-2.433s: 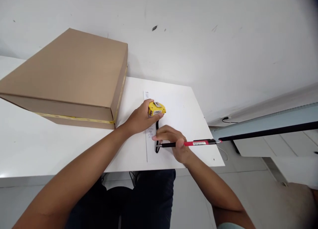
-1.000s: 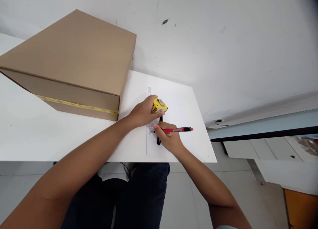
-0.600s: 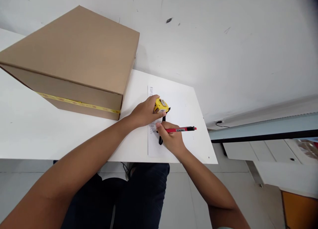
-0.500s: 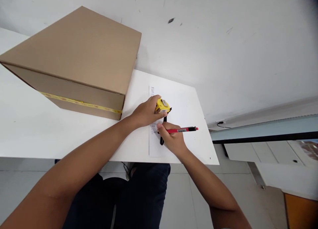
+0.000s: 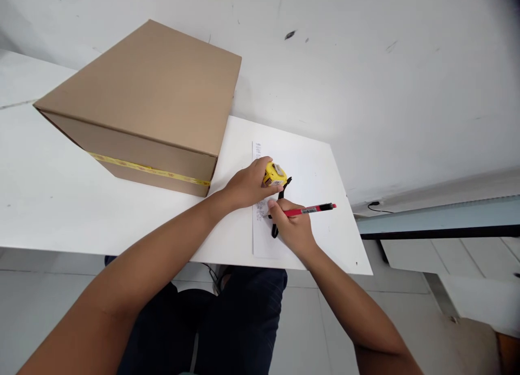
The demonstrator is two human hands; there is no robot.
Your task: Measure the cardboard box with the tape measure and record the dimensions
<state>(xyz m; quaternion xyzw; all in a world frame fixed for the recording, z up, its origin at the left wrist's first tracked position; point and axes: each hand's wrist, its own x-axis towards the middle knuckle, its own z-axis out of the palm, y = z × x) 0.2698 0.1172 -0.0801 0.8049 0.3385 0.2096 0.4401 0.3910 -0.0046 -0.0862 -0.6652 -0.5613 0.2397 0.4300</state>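
My left hand [image 5: 252, 184] is wrapped round a yellow tape measure [image 5: 275, 174] and rests over a white sheet of paper [image 5: 312, 185]. A black wrist strap [image 5: 275, 230] trails from the tape measure toward me, partly behind my other hand. My right hand [image 5: 291, 226] grips a red pen [image 5: 306, 210] with a black end, its tip down at the paper. Small handwriting runs along the sheet's left edge, too fine to read. The pen tip is mostly hidden by my fingers.
A large cardboard box [image 5: 154, 93] with yellow tape [image 5: 150, 170] along its front side stands on the white table [image 5: 60, 201], left of the paper. Behind the table is a scuffed white wall [image 5: 345, 82]. A black cable [image 5: 379, 207] lies by the wall at right.
The whole view has shifted, so the box, paper and hands appear slightly farther right. Both hands keep their holds on the tape measure and the pen.
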